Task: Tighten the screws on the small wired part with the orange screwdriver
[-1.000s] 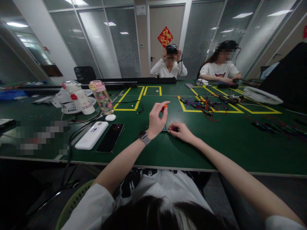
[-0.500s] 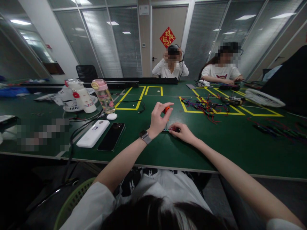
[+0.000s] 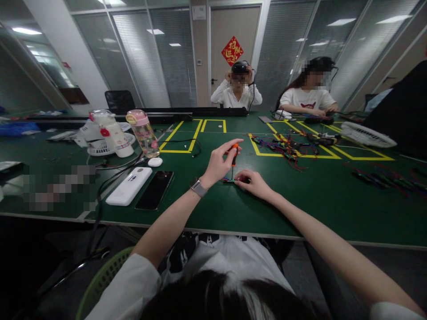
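Observation:
An orange and black screwdriver [image 3: 235, 155] stands upright with its shaft down on a small green circuit board [image 3: 229, 180]. My left hand [image 3: 220, 162], with a watch at the wrist, is closed around the top of its handle between thumb and fingers. Low on the table, my right hand [image 3: 254, 184] pinches the right end of the board, and its fingertips partly hide that end. Fine coloured wires seem to come off the board, too small to make out well.
A black phone [image 3: 155, 191], a white power bank [image 3: 129, 186] and a pink-lidded bottle [image 3: 144, 133] stand to the left. Wired boards [image 3: 283, 146] lie in a tangle at the right, over yellow tape. Two people [image 3: 237, 89] sit across the green table [image 3: 213, 218].
My left hand has turned and shifted slightly left, so the screwdriver's handle and shaft show more. My right hand stays in place on the board.

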A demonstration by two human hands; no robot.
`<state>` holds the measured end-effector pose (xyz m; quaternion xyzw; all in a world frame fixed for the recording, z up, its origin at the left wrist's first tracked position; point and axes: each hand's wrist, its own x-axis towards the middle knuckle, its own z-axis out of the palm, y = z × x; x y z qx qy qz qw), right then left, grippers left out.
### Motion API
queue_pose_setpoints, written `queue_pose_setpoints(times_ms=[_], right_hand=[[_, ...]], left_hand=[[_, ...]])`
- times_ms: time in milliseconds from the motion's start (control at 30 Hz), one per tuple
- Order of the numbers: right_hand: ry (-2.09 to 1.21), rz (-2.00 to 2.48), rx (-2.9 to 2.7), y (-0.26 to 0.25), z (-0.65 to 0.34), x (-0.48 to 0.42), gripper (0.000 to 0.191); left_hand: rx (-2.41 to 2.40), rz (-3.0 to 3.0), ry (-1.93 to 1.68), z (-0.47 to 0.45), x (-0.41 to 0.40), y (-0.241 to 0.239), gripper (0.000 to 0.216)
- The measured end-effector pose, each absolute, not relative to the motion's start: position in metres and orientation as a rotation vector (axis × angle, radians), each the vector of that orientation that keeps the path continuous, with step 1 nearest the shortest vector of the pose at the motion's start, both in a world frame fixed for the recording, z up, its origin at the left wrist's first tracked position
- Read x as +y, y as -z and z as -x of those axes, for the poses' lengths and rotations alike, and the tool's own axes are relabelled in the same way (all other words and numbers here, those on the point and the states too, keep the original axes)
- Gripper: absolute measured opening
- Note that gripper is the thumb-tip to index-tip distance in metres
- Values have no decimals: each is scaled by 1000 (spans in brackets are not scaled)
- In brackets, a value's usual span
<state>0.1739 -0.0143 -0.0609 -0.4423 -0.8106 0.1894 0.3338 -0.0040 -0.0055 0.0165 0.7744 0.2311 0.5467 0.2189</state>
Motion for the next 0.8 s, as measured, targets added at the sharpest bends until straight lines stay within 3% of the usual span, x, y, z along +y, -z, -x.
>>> queue_pose_setpoints(times_ms=[633, 800], right_hand=[[-465, 1177, -2123, 60, -174, -15, 13], [-466, 1176, -2120, 60, -174, -15, 13]], left_hand=[[725, -2208, -1619, 1, -4, -14, 19], [714, -2195, -1600, 1, -5, -14, 26]])
